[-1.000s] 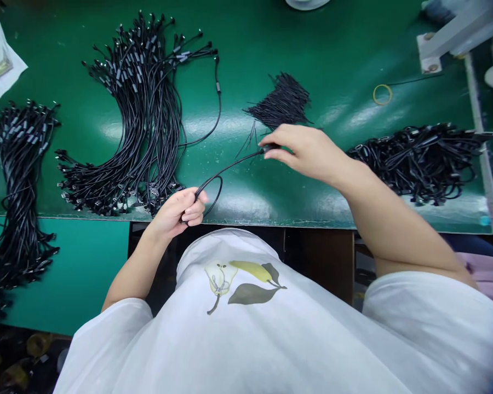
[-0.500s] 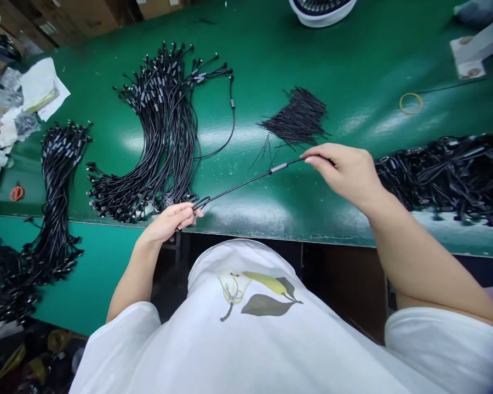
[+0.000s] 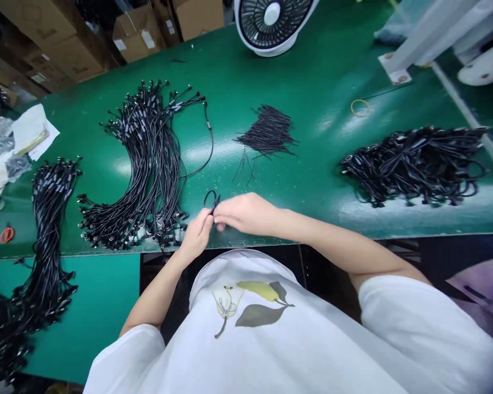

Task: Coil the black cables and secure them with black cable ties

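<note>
My left hand [image 3: 197, 234] and my right hand [image 3: 246, 212] meet close to the table's front edge, both closed on a black cable [image 3: 211, 198]. A small loop of it rises above the fingertips; the rest is hidden by my hands. Left of them, a big bundle of black cables [image 3: 148, 164] with grey sleeves and small metal plugs lies on the green table [image 3: 312, 180]. One cable of that bundle curves out to its right side. Beyond my right hand is a pile of short black ties [image 3: 269, 130], a few of them loose at its near side.
A tangled heap of black cables [image 3: 414, 164] lies on the right. Another bundle [image 3: 53, 213] hangs over the front edge at the left, near orange scissors [image 3: 7, 235]. At the back stand a fan [image 3: 273, 22] and a white metal bracket [image 3: 414, 49]; a yellow ring [image 3: 360, 108] lies nearer.
My right hand has come left and down to my left hand. The cable, earlier stretched out between them, is now gathered into a loop. The view has shifted, showing more of the fan.
</note>
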A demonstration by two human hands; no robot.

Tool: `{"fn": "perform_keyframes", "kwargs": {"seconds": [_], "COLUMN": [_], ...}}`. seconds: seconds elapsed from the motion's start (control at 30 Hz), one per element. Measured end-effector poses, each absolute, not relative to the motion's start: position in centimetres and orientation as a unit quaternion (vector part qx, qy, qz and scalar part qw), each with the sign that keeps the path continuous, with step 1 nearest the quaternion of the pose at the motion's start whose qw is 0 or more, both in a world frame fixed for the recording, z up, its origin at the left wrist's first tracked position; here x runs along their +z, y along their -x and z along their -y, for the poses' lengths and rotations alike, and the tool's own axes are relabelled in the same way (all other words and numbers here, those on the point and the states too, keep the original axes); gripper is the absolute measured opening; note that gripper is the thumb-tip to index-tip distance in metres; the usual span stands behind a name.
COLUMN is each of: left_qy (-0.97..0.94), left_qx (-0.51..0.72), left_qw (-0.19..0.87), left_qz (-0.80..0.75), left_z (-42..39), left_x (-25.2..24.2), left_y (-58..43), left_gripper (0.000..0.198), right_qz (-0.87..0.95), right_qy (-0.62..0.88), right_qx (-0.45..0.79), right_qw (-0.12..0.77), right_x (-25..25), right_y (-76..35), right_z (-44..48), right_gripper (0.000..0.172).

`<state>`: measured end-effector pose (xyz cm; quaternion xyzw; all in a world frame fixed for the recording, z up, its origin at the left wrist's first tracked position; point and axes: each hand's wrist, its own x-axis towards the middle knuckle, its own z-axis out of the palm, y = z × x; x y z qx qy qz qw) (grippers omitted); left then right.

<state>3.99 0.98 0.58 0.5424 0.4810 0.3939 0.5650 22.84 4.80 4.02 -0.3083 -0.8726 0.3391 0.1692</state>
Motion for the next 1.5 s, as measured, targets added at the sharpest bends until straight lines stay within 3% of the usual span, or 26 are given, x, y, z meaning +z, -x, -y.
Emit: {"fn": "perform_keyframes", "kwargs": {"seconds": [0.1, 0.17, 0.33, 0.47, 0.53, 0.67, 0.9, 1.13, 1.27, 1.4, 1.5], "left_qy": [-0.442, -0.349, -0.181, -0.157, -0.147, -0.106, -0.070, -0.101, -0.182, -0.312, -0.406], "left_qx": [0.461, 0.501, 0.523, 0.495, 0.493, 0.603, 0.583, 0.589, 0.581, 0.551, 0.531], "left_qw": [0.628, 0.666, 0.714, 0.727, 0.735, 0.683, 0.686, 0.650, 0.624, 0.606, 0.576], "left_qz": [-0.445, -0.429, -0.429, -0.449, -0.443, -0.399, -0.430, -0.470, -0.489, -0.482, -0.470], "left_z": [-0.8, -1.2, -2.0, -1.7, -1.6, -2.3, -2.4, -2.0, -1.4, -0.6, -0.4], "left_x": [1.2, 1.8, 1.9, 1.6, 1.7, 2.2, 0.7, 0.0, 0.1, 0.4, 0.4], "left_y": [-4.2, -4.6, -5.7, -5.8, -5.6, -5.2, -6.7, -7.5, -7.3, -7.0, -6.8], "left_gripper": [0.034, 0.031, 0.032, 0.038, 0.040, 0.040, 0.034, 0.035, 0.039, 0.048, 0.043], "right_qz": [0.725, 0.628, 0.424, 0.248, 0.227, 0.219, 0.079, 0.225, 0.285, 0.253, 0.209], "right_qy": [0.354, 0.393, 0.401, 0.357, 0.348, 0.330, 0.330, 0.342, 0.341, 0.294, 0.257], "right_qx": [0.462, 0.511, 0.671, 0.771, 0.783, 0.791, 0.716, 0.682, 0.718, 0.797, 0.833], "right_qw": [0.368, 0.435, 0.457, 0.465, 0.463, 0.466, 0.610, 0.606, 0.535, 0.463, 0.443], "right_x": [2.6, 0.9, -1.1, -0.6, -0.7, -1.9, -1.7, -1.0, -0.4, 1.0, 2.2], "right_y": [-22.6, -21.7, -18.9, -18.6, -18.7, -17.8, -15.6, -15.8, -17.1, -19.2, -20.4], "right_z": [-6.1, -5.8, -3.8, -3.6, -3.3, -1.8, -2.9, -2.6, -3.3, -4.9, -5.8], "right_gripper": [0.021, 0.023, 0.035, 0.050, 0.051, 0.045, 0.037, 0.038, 0.040, 0.042, 0.039]}}
